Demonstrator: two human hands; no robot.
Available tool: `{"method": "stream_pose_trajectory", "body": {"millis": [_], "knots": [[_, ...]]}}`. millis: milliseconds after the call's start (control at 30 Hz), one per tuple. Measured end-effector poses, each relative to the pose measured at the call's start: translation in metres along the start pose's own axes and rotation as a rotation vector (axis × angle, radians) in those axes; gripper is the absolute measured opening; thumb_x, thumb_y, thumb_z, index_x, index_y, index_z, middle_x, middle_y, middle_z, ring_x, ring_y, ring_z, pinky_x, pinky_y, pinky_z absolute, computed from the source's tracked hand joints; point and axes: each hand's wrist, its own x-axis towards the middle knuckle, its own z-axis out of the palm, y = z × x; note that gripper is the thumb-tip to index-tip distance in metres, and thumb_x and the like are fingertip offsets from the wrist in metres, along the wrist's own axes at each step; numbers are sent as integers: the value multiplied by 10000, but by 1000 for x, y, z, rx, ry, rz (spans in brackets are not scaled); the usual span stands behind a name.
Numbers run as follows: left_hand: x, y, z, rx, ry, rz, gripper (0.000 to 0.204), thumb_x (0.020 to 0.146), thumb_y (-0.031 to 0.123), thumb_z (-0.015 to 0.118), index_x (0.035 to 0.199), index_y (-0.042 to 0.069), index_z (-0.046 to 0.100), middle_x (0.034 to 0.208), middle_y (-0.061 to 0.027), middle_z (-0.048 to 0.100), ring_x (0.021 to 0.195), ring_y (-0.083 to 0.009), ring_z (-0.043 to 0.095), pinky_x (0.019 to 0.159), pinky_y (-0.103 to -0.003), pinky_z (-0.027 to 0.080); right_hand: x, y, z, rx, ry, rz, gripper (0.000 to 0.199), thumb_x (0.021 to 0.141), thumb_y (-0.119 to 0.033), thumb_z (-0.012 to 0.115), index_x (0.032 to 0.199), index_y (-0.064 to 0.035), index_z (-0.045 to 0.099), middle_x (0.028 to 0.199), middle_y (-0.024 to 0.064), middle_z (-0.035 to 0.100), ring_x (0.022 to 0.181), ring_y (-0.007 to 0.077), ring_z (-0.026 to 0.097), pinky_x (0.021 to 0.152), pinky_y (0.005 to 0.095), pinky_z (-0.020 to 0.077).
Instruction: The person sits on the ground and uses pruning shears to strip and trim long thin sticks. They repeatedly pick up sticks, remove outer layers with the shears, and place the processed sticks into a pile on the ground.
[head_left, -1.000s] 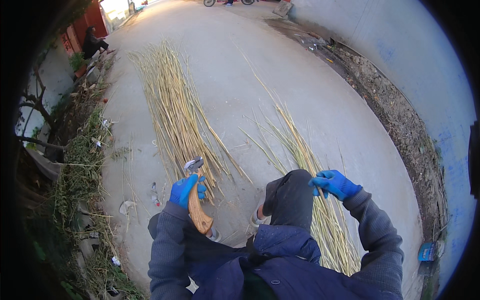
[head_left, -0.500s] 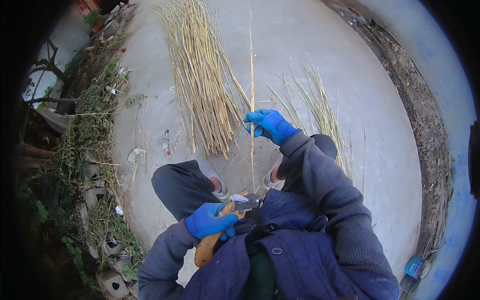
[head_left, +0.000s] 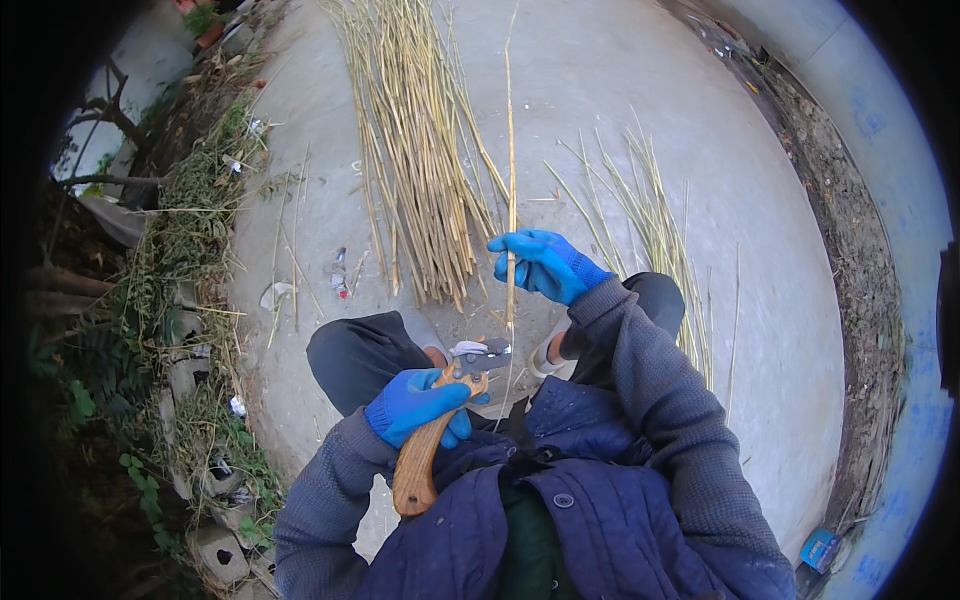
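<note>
In a blue glove, my left hand (head_left: pixel 415 408) is closed round the wooden handles of pruning shears (head_left: pixel 418 475). The dark metal blades of the shears point right, level with my knees, and touch or nearly touch the lower part of a long, thin straw-coloured stalk (head_left: pixel 512 150). Higher up, my right hand (head_left: pixel 545 265), also gloved in blue, pinches that stalk between thumb and fingers and keeps it upright. Below the blades, a thin end of the stalk hangs down toward my lap.
A large bundle of dry stalks (head_left: pixel 420 190) lies ahead on the concrete floor. To its right is a smaller, greener pile (head_left: pixel 655 225). Weeds (head_left: pixel 195 230) and hollow blocks (head_left: pixel 218 555) line the left edge. A blue packet (head_left: pixel 820 550) lies by the right-hand wall (head_left: pixel 880 130).
My left hand has raised the shears up and slightly right, bringing the blades from my lap to the stalk's lower part. The right hand still holds the stalk, in nearly the same place.
</note>
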Motion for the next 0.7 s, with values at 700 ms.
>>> {"method": "stream_pose_trajectory", "body": {"millis": [700], "knots": [[2, -22, 13, -37, 33, 32, 386, 945, 311, 616, 1087, -47, 593, 815, -141, 688, 647, -179, 664, 601, -285, 559, 0, 28, 10, 13, -219, -70, 419, 999, -299, 490, 1323, -36, 530, 1026, 70, 664, 1092, 209, 622, 978, 364, 466]]}}
